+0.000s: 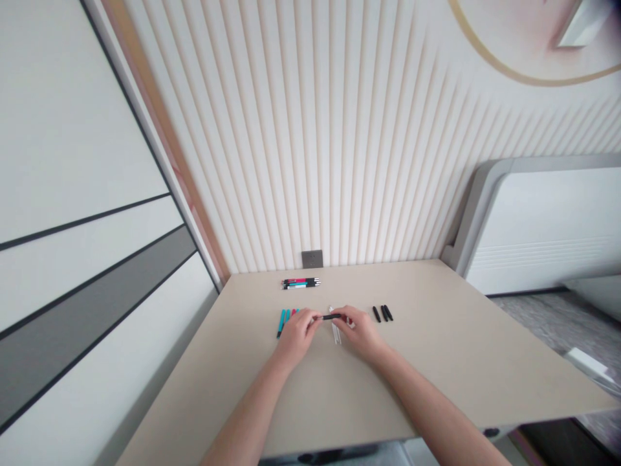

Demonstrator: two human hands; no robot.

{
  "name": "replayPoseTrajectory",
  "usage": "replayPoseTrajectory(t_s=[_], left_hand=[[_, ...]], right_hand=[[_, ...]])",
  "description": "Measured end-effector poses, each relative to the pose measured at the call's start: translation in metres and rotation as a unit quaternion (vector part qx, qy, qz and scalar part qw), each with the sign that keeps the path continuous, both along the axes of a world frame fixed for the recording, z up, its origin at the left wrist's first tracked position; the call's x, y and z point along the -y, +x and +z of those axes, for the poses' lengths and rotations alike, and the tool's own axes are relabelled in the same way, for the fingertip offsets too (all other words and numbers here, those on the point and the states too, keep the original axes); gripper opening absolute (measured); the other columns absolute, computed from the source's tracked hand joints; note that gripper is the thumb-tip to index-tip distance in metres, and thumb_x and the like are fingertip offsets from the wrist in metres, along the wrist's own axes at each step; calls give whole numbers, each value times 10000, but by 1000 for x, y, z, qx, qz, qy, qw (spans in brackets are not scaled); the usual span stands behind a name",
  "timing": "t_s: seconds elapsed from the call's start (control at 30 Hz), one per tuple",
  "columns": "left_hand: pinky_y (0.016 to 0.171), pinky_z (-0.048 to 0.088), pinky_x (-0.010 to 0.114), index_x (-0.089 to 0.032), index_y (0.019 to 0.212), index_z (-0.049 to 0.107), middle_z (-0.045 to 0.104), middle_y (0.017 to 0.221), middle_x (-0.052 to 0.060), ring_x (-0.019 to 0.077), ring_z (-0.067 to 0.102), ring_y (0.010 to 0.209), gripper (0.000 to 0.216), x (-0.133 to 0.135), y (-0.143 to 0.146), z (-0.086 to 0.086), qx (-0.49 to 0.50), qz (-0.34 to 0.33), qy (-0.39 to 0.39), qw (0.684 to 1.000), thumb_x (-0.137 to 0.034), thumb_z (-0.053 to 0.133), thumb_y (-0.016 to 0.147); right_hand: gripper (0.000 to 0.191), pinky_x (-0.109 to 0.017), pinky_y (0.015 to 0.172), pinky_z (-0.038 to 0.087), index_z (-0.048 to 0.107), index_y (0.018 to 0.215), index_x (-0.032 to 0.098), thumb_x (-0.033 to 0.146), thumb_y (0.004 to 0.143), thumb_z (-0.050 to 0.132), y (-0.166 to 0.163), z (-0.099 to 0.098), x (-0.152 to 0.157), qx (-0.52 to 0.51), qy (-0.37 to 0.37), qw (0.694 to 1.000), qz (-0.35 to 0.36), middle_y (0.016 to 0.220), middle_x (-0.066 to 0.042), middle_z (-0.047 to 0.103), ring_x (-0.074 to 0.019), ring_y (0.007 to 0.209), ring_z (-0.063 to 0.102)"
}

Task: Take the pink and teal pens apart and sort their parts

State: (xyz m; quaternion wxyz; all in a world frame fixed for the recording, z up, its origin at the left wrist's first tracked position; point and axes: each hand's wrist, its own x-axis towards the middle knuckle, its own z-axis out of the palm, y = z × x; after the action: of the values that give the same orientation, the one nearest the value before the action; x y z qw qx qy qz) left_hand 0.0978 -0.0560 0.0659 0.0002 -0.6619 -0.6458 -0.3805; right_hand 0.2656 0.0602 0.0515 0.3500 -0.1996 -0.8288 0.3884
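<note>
Above the middle of the table, my left hand (pixel 297 335) and my right hand (pixel 359 329) face each other with a black pen part (pixel 332 317) between them. Its pale left end is pinched in my left fingertips. My right fingers are closed around the other end. Thin white pen refills (pixel 336 334) lie under and beside my right hand, which partly covers them. Next to my left hand is a row of teal pen barrels (pixel 281 322) and a pink one (pixel 294 312), some hidden by the hand. Several black pen parts (pixel 383 313) lie to the right.
Whole pens (pixel 301 283) lie side by side near the back of the beige table (pixel 436 362). A dark wall socket (pixel 312 259) sits just behind the table edge. A white and grey cabinet (pixel 97 310) stands at left, a bed headboard (pixel 548 220) at right.
</note>
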Motion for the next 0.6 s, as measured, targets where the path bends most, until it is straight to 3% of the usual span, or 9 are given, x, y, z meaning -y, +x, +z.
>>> replayPoseTrajectory(t_s=[0.27,0.4,0.6], left_hand=[[666,447,288,-201,743,573,632,730,27,171,596,711,325,0,3,2,-42,2,-8,999,-301,385,988],[630,418,285,-201,675,519,596,676,20,162,564,655,361,-1,3,0,-62,20,-7,998,-293,368,990],[610,399,284,-203,641,499,576,625,12,154,543,602,387,-2,4,0,-63,27,-13,998,-292,352,987]], right_hand=[[209,-284,720,458,685,1009,212,294,928,511,0,2,2,-3,7,999,35,904,-54,677,-168,798,597],[107,-273,724,453,651,960,215,247,893,574,0,3,3,-16,25,999,38,896,-32,631,-156,788,577],[155,-319,831,439,629,1023,234,180,887,577,2,6,4,21,117,993,30,940,-43,621,-187,900,575]])
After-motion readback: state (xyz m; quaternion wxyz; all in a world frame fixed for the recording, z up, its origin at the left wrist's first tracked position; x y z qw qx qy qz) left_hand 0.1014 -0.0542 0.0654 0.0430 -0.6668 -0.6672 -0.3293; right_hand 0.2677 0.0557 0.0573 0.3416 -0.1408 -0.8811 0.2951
